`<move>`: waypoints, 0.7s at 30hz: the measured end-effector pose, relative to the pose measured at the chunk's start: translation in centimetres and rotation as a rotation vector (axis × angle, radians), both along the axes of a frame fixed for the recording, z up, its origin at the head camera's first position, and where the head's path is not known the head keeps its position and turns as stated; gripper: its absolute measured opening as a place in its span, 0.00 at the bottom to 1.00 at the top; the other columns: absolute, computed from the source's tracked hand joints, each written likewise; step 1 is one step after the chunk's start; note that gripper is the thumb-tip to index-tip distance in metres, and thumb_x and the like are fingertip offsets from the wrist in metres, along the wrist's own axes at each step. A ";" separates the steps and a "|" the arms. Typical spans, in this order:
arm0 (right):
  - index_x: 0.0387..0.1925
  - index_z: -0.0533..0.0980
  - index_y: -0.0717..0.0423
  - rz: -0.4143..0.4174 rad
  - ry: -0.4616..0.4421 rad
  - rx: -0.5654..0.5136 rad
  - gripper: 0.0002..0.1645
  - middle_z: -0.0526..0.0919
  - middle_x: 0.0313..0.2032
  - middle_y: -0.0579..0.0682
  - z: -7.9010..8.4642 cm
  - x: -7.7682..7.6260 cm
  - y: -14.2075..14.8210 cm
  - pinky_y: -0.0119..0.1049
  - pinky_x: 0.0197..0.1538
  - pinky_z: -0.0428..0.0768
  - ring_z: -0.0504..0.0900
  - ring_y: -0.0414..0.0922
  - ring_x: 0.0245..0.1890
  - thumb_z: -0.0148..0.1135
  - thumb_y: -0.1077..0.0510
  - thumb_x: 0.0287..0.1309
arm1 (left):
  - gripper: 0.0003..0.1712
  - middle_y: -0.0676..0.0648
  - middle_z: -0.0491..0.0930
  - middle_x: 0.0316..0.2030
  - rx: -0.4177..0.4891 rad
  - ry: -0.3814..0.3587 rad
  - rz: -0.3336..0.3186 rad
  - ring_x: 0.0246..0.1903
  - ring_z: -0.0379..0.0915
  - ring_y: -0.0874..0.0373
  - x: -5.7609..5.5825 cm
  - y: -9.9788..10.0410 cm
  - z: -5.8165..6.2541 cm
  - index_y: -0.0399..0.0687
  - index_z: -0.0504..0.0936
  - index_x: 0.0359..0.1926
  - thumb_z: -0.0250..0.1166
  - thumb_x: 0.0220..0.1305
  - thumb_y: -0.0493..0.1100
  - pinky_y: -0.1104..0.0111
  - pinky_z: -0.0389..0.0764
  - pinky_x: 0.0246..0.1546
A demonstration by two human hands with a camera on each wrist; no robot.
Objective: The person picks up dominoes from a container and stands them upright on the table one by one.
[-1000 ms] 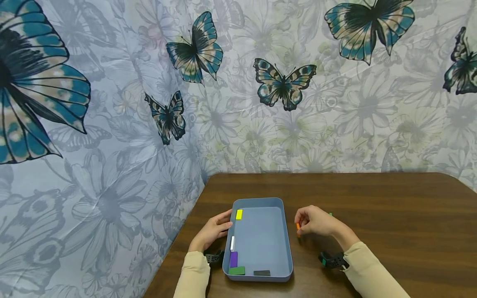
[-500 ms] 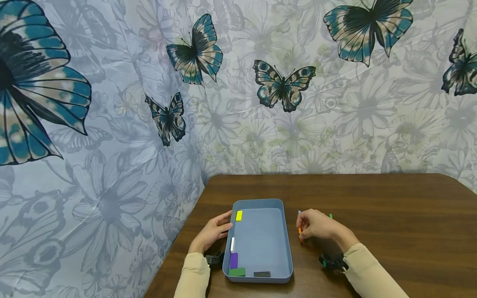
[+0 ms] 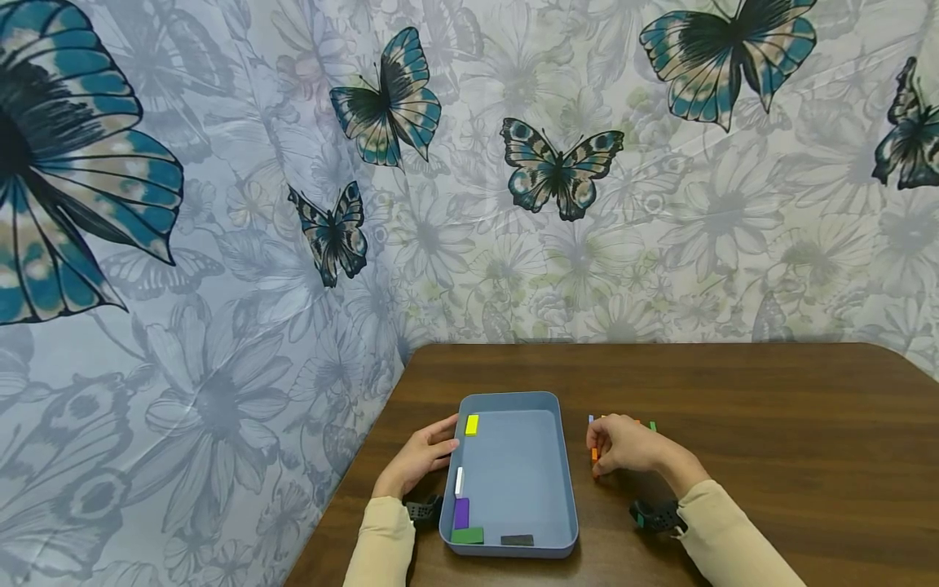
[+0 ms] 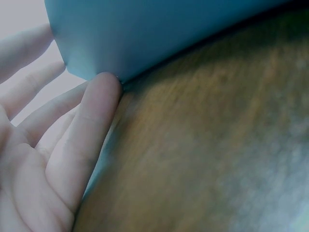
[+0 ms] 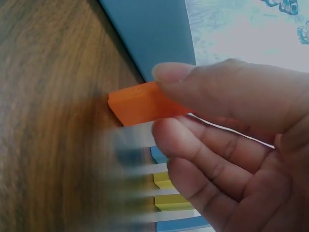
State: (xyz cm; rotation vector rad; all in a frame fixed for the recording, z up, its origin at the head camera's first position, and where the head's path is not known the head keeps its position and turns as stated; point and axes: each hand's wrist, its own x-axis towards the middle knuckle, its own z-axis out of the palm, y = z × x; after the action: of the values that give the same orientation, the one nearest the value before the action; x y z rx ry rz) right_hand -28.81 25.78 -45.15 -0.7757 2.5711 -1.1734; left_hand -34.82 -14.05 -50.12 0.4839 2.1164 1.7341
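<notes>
My left hand (image 3: 420, 456) rests against the left side of the blue-grey tray (image 3: 517, 473). Its fingers are extended, and in the left wrist view the fingertips (image 4: 104, 87) touch the tray's outer wall. To the right of the tray, my right hand (image 3: 627, 444) pinches an orange domino-like tile (image 5: 142, 104) between thumb and fingers, at the tabletop. Behind the tile, in the right wrist view, blue (image 5: 158, 154) and yellow (image 5: 164, 181) tiles stand spaced in a row. My hand hides most of this row in the head view.
Inside the tray lie a yellow tile (image 3: 472, 425), a white tile (image 3: 459, 482), a purple tile (image 3: 461, 513), a green tile (image 3: 467, 536) and a dark grey tile (image 3: 517, 540), all along its edges. A patterned wall (image 3: 440, 269) rises behind the brown table (image 3: 734, 383).
My right hand has shifted slightly right and toward me with the orange tile, uncovering a lavender tile behind it. The left hand and tray stay in place.
</notes>
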 end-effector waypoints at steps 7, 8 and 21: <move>0.34 0.77 0.61 -0.012 0.008 0.028 0.16 0.81 0.29 0.46 0.5 0.1 0.3 0.30 0.32 0.79 0.78 0.39 0.28 0.77 0.66 0.46 | 0.39 0.30 0.63 0.71 -0.004 -0.003 0.005 0.63 0.74 0.45 0.0 0.0 0.0 0.46 0.57 0.78 0.61 0.73 0.47 0.50 0.76 0.63; 0.35 0.77 0.60 -0.016 0.003 0.026 0.16 0.81 0.29 0.47 0.7 0.1 0.3 0.30 0.32 0.79 0.78 0.39 0.29 0.77 0.66 0.47 | 0.39 0.30 0.63 0.71 -0.005 -0.004 0.004 0.63 0.74 0.45 -0.1 0.0 0.0 0.46 0.57 0.78 0.61 0.73 0.47 0.50 0.76 0.63; 0.36 0.79 0.62 -0.047 0.001 0.103 0.14 0.81 0.32 0.52 3.0 0.9 0.9 0.30 0.34 0.80 0.77 0.41 0.32 0.75 0.68 0.46 | 0.38 0.30 0.62 0.72 -0.014 -0.009 0.005 0.65 0.72 0.43 -0.2 0.0 -0.1 0.48 0.57 0.78 0.60 0.73 0.48 0.49 0.74 0.65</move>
State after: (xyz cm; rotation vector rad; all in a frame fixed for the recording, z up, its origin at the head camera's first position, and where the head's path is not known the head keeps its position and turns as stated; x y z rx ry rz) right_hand -27.88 26.72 -42.18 -0.6968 2.6402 -1.0434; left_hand -35.06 -14.03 -50.24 0.4667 2.1239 1.7199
